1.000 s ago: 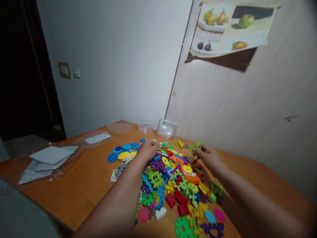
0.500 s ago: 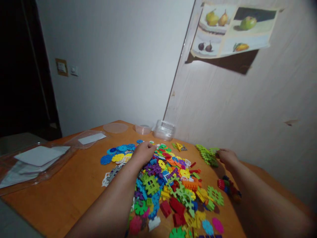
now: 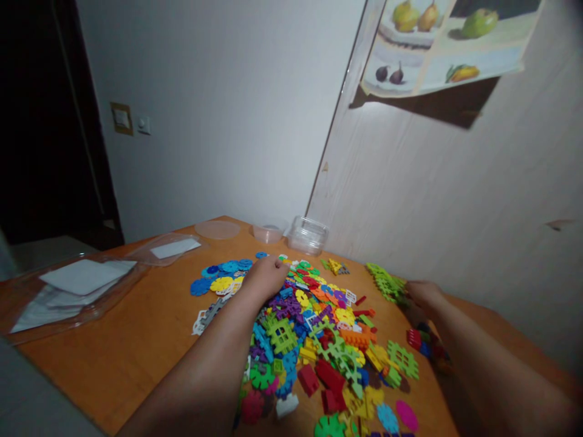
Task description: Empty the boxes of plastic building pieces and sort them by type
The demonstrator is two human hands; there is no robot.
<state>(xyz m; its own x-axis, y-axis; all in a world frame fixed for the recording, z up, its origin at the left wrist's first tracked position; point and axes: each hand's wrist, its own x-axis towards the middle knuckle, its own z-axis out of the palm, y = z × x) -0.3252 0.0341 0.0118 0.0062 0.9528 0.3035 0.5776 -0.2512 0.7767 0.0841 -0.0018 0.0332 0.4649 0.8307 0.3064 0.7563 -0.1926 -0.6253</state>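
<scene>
The left hand [image 3: 268,278] hides its fingers at the colourful pile [image 3: 314,331], the dim right hand [image 3: 427,294] blurs beside green pieces [image 3: 384,281], and whether either pinches anything I cannot tell.

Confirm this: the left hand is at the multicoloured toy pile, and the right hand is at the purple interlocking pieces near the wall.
One colour is wrong: the head view shows lime-green interlocking pieces near the wall, not purple ones, at the right hand. The left hand is indeed at the multicoloured toy pile.
</scene>
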